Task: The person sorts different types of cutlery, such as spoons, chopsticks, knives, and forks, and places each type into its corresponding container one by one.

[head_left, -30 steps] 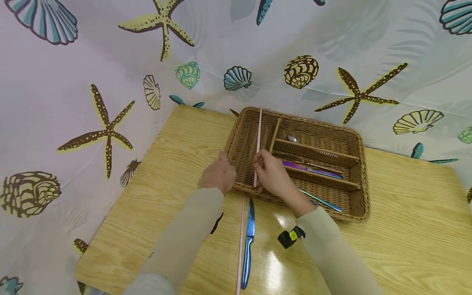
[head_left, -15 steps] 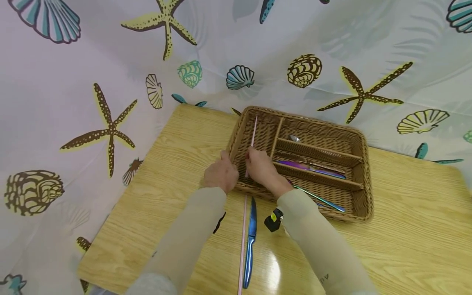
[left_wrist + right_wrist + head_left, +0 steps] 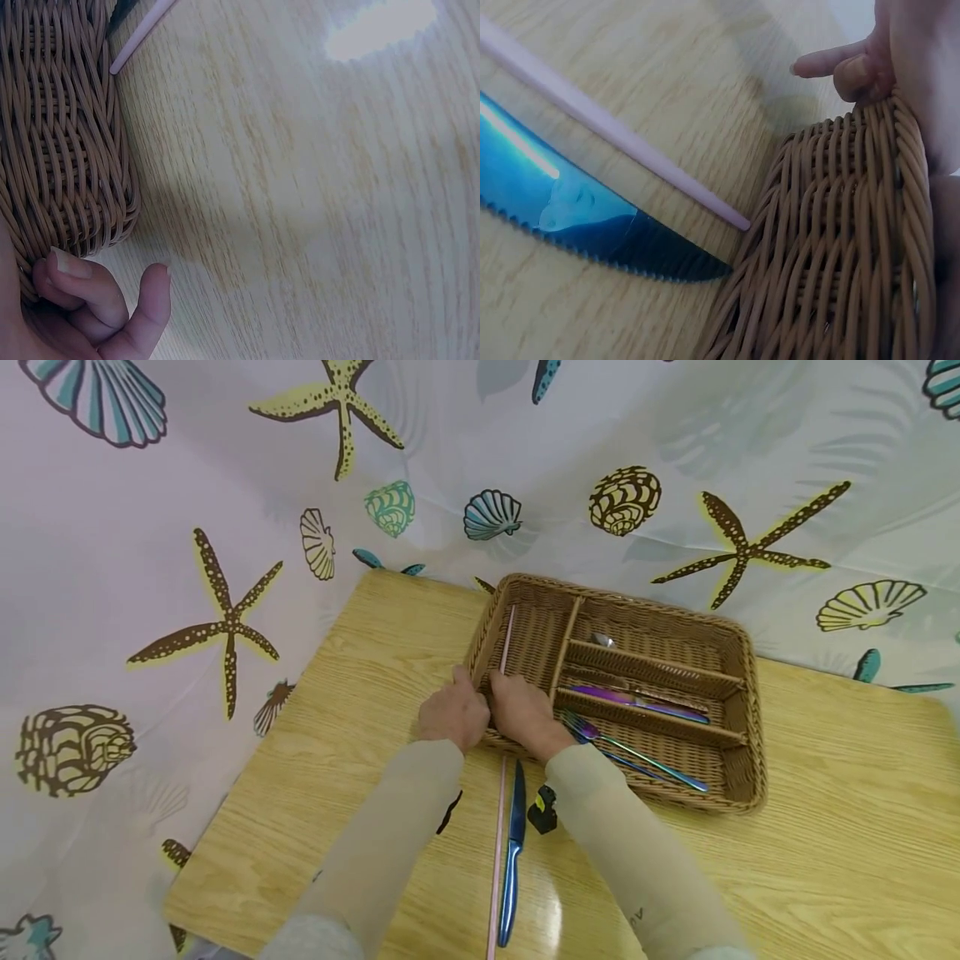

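Note:
My left hand [image 3: 453, 712] grips the left front corner of a brown wicker cutlery basket [image 3: 756, 727]; the left wrist view shows its fingers [image 3: 90, 285] curled at the rim. Inside the basket's long left compartment, my right hand [image 3: 521, 714] holds the near end of a pink chopstick [image 3: 507, 639], which lies lengthwise close to the left wall. Its fingertips are hidden in the head view. On the table before the basket lie a second pink chopstick [image 3: 497, 860] and a shiny blue knife [image 3: 512, 868]. The right wrist view shows the knife's serrated blade [image 3: 592, 214] pointing at the basket.
Other basket compartments hold a spoon [image 3: 603, 641], a purple-blue knife [image 3: 637, 703] and, in the front one, a rainbow fork [image 3: 645, 762] with another blue piece beside it. The wooden table [image 3: 840, 760] meets a shell-patterned cloth [image 3: 555, 435] at the back.
My right hand has moved left and slightly down inside the left compartment, bringing the pink chopstick nearer the left wall. The fork's tines now show. My left hand stays on the corner.

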The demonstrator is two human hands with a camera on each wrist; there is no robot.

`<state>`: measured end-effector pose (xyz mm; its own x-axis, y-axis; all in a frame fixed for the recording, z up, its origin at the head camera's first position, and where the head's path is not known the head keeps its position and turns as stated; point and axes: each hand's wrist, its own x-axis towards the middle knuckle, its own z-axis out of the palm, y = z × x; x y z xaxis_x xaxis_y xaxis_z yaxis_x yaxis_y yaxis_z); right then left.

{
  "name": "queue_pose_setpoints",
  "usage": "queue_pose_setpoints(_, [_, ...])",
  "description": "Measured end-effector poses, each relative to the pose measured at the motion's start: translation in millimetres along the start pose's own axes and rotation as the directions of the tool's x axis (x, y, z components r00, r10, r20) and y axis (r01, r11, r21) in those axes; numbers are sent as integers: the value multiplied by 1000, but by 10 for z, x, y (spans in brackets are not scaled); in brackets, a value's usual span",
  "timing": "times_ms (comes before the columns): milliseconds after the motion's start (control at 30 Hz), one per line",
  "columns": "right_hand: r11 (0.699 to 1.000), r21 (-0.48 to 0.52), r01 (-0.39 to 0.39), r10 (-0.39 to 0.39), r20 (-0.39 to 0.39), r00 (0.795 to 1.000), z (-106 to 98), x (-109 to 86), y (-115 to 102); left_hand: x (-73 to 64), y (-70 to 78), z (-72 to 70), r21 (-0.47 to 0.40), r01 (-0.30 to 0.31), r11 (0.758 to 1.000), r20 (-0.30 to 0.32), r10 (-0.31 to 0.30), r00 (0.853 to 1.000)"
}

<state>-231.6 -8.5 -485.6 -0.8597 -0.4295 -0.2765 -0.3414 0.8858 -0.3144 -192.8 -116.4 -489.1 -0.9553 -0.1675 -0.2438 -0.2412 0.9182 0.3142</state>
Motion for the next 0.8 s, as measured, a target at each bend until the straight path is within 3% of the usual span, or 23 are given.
queue_pose_setpoints(633, [999, -51, 17, -23, -116, 993, 53, -41, 17, 0, 10, 2, -5, 3, 1000, -3, -3, 1000])
queue_pose_setpoints(800, [999, 18, 32, -29, -130, 991, 37, -55, 43, -6, 20, 7, -6, 5, 1000, 1, -5, 1000])
